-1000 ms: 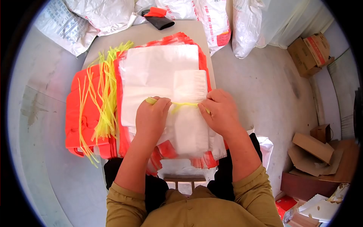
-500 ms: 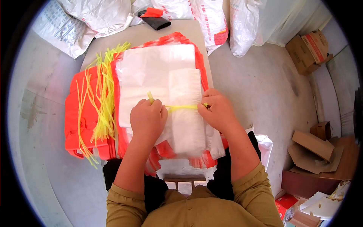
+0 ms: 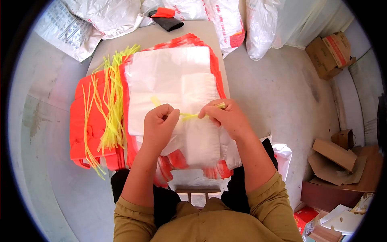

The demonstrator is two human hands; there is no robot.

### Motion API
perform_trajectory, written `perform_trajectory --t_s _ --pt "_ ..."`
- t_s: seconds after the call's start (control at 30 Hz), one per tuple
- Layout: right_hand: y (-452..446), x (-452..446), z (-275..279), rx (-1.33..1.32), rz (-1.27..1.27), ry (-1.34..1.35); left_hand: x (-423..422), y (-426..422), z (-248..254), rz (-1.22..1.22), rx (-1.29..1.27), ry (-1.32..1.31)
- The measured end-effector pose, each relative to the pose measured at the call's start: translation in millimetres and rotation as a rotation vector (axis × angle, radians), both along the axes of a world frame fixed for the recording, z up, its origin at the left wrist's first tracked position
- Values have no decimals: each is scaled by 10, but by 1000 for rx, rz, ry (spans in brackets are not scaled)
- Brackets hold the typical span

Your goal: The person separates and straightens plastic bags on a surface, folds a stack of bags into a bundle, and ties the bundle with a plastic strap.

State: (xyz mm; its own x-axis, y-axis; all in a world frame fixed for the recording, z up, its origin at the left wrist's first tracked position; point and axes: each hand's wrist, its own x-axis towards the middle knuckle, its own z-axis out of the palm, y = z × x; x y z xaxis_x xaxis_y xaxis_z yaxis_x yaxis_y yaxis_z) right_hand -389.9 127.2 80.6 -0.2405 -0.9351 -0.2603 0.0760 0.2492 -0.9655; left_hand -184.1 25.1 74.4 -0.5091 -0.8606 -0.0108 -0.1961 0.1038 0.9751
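A folded white plastic bundle (image 3: 202, 141) lies on a stack of white sheets (image 3: 165, 66) edged in red. Around the bundle's middle runs a yellow strip (image 3: 188, 117). My left hand (image 3: 160, 121), at the bundle's left side, is closed on one end of this strip, whose blurred tip sticks out above the fingers. Over the bundle's right part, my right hand (image 3: 225, 115) pinches the other end, with a short piece showing above the fingers. More yellow strips (image 3: 113, 109) hang in a loose bunch left of the stack, over red folded material (image 3: 82, 121).
White printed sacks (image 3: 111, 18) stand beyond the table (image 3: 201, 28). A black roll with a red piece (image 3: 169, 23) rests at the table's far edge. Cardboard boxes (image 3: 328, 56) are at the right, with an open carton (image 3: 334, 161) nearer. Below the stack is a wooden stool (image 3: 197, 191).
My right hand has moved left over the bundle, and the strip's right end now points up and right. My left hand has turned slightly and shifted right. Both keep hold of the strip.
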Motion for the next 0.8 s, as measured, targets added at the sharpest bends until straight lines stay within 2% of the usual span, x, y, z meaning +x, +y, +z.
perform_trajectory --t_s 0.1,0.2,0.4,0.47,0.6,0.8 --pt "-6 24 -98 -88 24 237 4 3 32 11 62 63" --pt "-5 57 -71 -16 56 383 18 -6 -3 44 82 90" --pt "-49 86 -72 1 83 594 -15 16 -46 131 56 71" --pt "-45 109 12 24 118 585 -32 34 -48 139 48 92" --pt "-46 167 82 77 161 621 -54 125 52 -106 -282 97" --pt "4 255 -104 -184 171 815 -155 325 18 -339 -660 63"
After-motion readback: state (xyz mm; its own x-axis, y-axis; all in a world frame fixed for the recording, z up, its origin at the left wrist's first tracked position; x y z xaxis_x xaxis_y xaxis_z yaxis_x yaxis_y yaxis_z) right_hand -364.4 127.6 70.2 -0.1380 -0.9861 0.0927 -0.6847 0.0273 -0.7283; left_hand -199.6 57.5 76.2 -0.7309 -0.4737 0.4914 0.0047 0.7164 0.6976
